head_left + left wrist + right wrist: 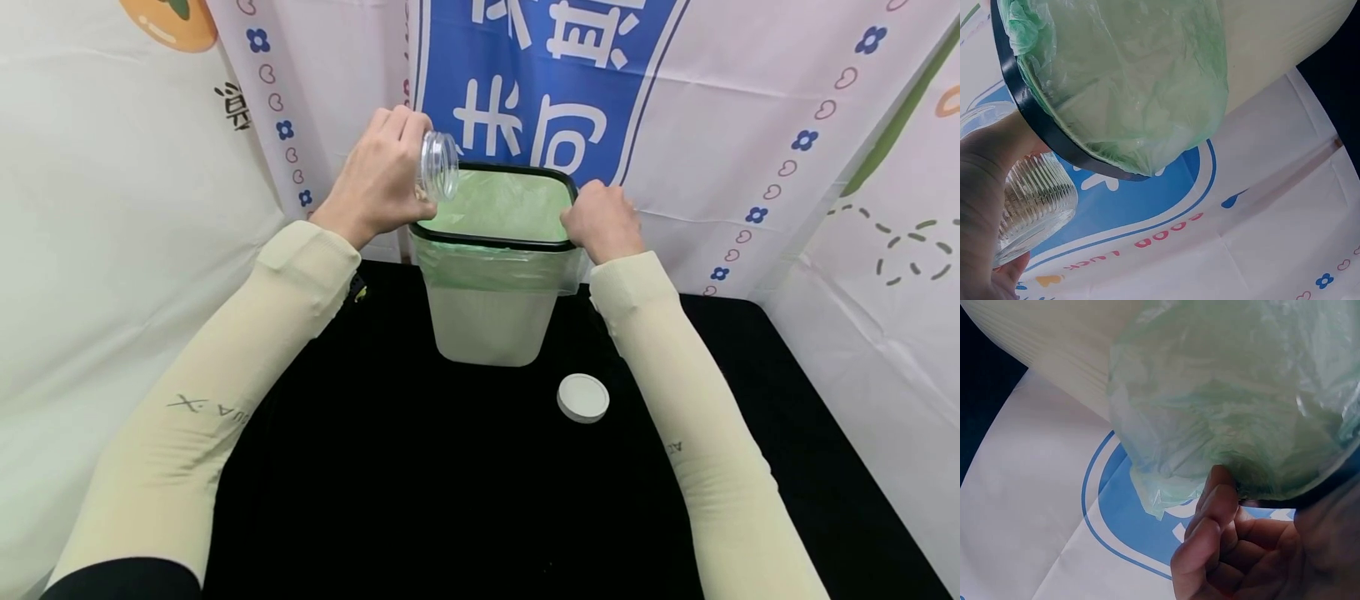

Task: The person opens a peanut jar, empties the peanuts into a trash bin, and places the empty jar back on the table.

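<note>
My left hand (pixel 386 171) grips a clear jar (pixel 441 167), tipped sideways with its open mouth over the near left corner of the trash bin (pixel 491 325). Pale brownish contents show through the jar's ribbed wall (pixel 1038 187) in the left wrist view. A green plastic bag (pixel 502 200) lines the bin and folds down outside its black rim (pixel 498 243). On the right side, my right hand (pixel 606 221) holds the rim, fingers (pixel 1210 512) curled against the bag's outside. A round white lid (pixel 582 397) lies on the table in front of the bin.
The black-covered table (pixel 420 483) extends under and in front of the bin. Close behind stands a printed fabric backdrop (pixel 705 108), and white cloth walls (pixel 112 208) enclose both sides. A small dark item (pixel 358 289) lies beside my left forearm.
</note>
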`<move>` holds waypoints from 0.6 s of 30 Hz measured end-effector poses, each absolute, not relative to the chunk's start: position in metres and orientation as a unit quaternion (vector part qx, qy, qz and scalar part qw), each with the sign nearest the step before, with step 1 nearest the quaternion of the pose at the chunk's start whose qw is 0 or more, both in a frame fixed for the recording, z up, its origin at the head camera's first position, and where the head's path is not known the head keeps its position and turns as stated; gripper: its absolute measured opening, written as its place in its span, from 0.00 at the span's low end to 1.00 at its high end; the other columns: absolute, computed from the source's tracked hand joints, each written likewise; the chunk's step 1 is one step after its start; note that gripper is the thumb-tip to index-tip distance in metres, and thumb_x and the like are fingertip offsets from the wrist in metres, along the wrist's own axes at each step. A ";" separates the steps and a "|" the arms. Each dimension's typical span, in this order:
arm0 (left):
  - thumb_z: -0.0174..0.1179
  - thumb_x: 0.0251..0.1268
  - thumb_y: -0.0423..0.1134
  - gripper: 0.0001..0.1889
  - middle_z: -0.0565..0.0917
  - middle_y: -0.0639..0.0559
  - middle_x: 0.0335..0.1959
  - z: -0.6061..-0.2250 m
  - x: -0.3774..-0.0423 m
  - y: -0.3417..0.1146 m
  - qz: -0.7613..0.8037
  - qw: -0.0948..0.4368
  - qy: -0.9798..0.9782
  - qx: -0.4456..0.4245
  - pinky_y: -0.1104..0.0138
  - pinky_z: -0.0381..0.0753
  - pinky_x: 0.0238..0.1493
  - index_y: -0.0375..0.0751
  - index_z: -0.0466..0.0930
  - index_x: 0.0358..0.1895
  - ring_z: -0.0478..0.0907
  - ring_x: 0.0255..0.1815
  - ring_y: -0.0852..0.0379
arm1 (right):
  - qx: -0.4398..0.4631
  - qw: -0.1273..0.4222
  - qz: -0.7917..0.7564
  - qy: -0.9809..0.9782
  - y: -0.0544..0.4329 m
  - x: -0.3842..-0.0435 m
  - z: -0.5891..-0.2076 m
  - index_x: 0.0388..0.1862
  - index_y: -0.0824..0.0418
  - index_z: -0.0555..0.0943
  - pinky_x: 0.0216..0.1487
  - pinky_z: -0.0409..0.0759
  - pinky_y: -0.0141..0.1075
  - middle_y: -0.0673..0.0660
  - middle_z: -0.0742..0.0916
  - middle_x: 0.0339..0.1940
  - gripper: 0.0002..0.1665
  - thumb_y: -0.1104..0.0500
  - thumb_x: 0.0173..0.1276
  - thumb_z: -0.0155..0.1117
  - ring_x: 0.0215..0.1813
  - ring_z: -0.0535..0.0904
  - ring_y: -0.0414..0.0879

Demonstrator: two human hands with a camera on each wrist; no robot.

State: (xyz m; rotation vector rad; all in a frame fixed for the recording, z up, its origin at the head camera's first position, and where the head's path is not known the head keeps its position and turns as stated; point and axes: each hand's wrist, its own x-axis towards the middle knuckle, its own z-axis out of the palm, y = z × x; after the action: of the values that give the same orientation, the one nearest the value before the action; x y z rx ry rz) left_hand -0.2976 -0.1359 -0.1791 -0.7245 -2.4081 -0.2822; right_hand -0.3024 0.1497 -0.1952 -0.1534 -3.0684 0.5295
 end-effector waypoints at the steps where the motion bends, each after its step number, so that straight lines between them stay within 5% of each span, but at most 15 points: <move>1: 0.78 0.41 0.32 0.40 0.77 0.34 0.56 -0.179 -0.298 -0.136 -0.102 0.303 -0.907 -0.275 0.50 0.76 0.66 0.27 0.71 0.62 0.70 0.56 0.39 | -0.049 0.012 0.170 -0.984 0.150 -0.302 -0.195 0.58 0.66 0.77 0.54 0.81 0.55 0.69 0.82 0.65 0.23 0.49 0.82 0.48 0.60 0.79 0.64; 18: 0.73 0.41 0.30 0.37 0.78 0.32 0.57 -0.178 -0.299 -0.134 -0.054 0.322 -0.897 -0.297 0.49 0.75 0.69 0.25 0.71 0.61 0.71 0.57 0.36 | -0.047 0.011 0.173 -0.984 0.149 -0.302 -0.195 0.57 0.65 0.77 0.55 0.80 0.55 0.69 0.82 0.65 0.22 0.50 0.82 0.47 0.59 0.79 0.63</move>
State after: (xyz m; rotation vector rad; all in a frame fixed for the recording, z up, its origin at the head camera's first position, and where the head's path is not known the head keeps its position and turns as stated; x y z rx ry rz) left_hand -0.2992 -0.1339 -0.1776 -0.7806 -2.3569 -0.1411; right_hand -0.3019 0.1495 -0.1947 -0.1461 -3.0691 0.5406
